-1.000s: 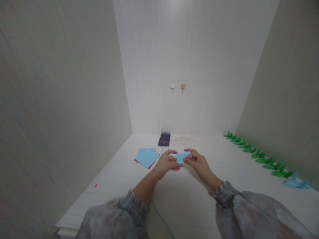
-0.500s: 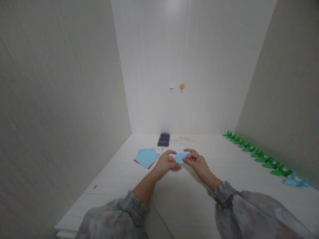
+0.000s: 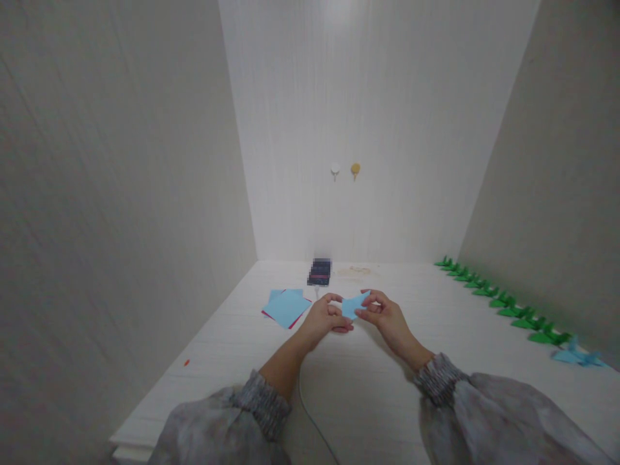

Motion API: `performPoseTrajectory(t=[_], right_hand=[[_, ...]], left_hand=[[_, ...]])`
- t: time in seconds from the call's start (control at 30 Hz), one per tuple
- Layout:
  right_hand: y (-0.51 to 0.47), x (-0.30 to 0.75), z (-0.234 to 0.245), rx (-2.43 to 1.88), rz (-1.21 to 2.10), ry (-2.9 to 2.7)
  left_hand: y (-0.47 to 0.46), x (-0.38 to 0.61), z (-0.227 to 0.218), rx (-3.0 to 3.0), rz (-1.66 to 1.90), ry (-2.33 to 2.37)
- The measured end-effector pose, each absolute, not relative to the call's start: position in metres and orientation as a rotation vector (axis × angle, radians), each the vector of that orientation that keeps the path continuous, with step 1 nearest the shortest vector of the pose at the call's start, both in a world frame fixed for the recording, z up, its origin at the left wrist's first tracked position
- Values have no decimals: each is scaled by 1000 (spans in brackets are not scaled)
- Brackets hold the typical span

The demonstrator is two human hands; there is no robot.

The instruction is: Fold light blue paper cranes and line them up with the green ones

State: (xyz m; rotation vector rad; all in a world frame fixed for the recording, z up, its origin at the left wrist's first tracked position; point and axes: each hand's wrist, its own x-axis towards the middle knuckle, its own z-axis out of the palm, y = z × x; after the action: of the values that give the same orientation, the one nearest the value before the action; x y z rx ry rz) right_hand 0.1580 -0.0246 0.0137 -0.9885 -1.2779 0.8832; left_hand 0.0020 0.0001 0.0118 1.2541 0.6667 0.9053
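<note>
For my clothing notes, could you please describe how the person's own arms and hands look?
The left sleeve and right sleeve are loose and mottled grey, gathered into crinkled cuffs. The left hand and right hand are ungloved.

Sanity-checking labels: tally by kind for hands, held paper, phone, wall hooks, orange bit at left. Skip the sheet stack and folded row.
Hands, left hand and right hand: 2
Light-blue paper, held in both: 1
Phone: 1
Wall hooks, white hook and yellow hook: 2
Small orange piece: 1
Total: 7
</note>
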Motion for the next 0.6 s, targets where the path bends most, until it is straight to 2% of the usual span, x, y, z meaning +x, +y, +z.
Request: performPoseTrajectory(t=[0.6], right_hand=[[-25, 154, 9, -991, 1066, -1228]], left_hand=[[1, 4, 13, 1243, 1023, 730]])
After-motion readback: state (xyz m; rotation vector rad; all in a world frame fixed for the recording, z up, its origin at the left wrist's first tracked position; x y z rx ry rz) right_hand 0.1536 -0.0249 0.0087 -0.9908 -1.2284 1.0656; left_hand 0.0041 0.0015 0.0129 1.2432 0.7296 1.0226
